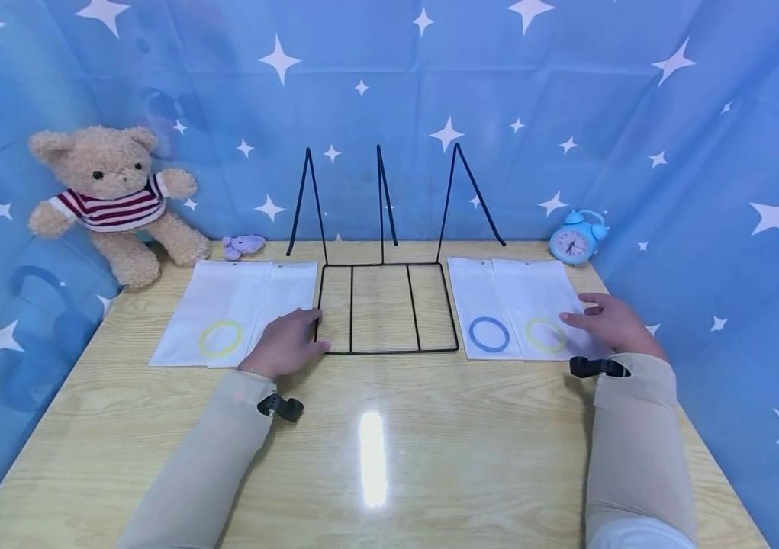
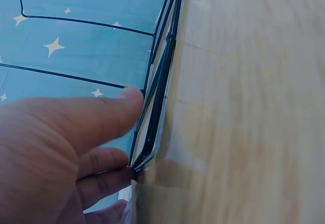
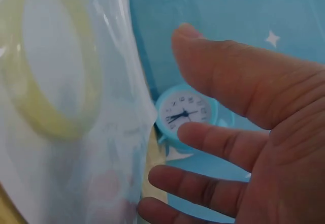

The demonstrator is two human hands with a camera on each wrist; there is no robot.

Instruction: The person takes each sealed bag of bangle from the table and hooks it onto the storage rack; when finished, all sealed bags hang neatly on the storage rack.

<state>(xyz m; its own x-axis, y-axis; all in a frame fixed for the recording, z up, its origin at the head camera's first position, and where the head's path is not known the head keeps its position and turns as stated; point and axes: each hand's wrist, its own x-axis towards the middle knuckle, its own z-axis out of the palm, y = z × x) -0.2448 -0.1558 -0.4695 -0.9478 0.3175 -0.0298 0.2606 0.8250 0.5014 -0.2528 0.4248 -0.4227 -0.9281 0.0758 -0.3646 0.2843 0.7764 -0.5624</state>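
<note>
A black wire rack (image 1: 382,352) with three upright bent prongs sits mid-table. My left hand (image 1: 286,341) is at its front left corner, fingertips right at the wire; in the left wrist view the thumb and fingers (image 2: 104,181) are spread apart beside the corner. Left of the rack lie white translucent bags (image 1: 186,316), one with a yellow ring (image 1: 220,338). Two more bags (image 1: 474,282) lie on the right, showing a blue ring (image 1: 489,334) and a yellow ring (image 3: 15,82). Over their right edge hovers my right hand (image 1: 612,324), fingers loosely extended and holding nothing.
A teddy bear (image 1: 114,183) in a striped shirt leans at the back left, with a small purple toy (image 1: 243,245) beside it. At the back right stands a blue alarm clock (image 1: 574,240). Starry blue cloth (image 1: 375,99) encloses the wooden table (image 1: 471,442).
</note>
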